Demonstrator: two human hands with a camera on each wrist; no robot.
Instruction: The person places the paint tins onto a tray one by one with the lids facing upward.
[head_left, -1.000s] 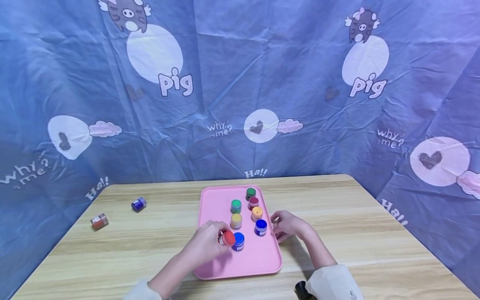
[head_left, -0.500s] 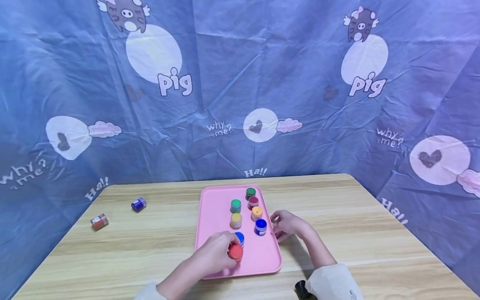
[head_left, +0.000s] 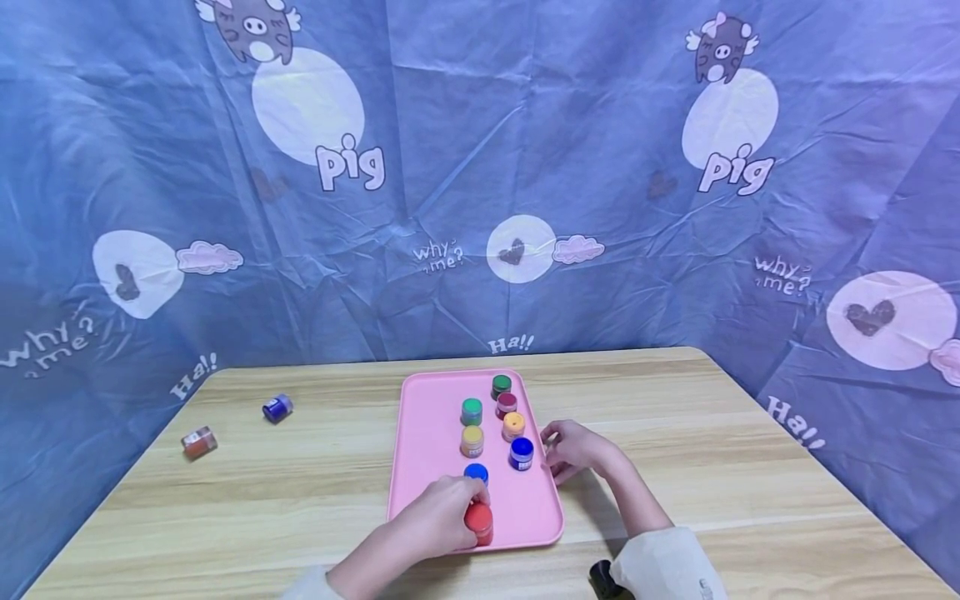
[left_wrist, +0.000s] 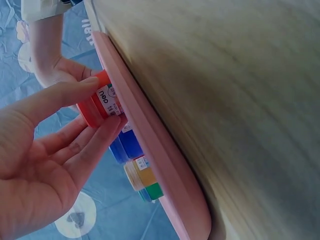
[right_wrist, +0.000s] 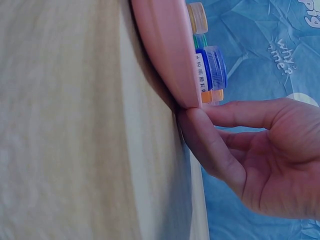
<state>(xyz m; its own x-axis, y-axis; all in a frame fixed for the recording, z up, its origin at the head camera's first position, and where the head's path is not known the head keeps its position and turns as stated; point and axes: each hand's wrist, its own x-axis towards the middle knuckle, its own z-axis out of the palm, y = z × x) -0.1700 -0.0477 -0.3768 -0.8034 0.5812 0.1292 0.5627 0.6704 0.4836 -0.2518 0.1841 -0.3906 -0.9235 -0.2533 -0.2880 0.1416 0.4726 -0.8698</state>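
Observation:
A pink tray [head_left: 427,433] lies mid-table and carries several small paint jars standing in two rows. My left hand [head_left: 463,510] grips a red-lidded jar [head_left: 478,523] at the tray's near edge, just in front of a blue jar [head_left: 476,472]. In the left wrist view the fingers [left_wrist: 75,145] and thumb wrap the red jar [left_wrist: 100,106], which stands upright against the tray's floor. My right hand [head_left: 557,447] rests at the tray's right rim beside another blue jar [head_left: 521,452]. Its thumb [right_wrist: 200,135] presses the rim [right_wrist: 167,55], and its fingers are nearly straight and hold nothing.
Two loose jars lie on their sides at the table's left: a blue one [head_left: 277,408] and an orange-red one [head_left: 198,442]. A small black object [head_left: 602,579] sits by my right sleeve. The wooden table [head_left: 712,467] is backed by a blue printed cloth [head_left: 480,167].
My left hand has carried the red jar from beside the near blue jar toward me and set it upright at the tray's near edge. The right hand has stayed put.

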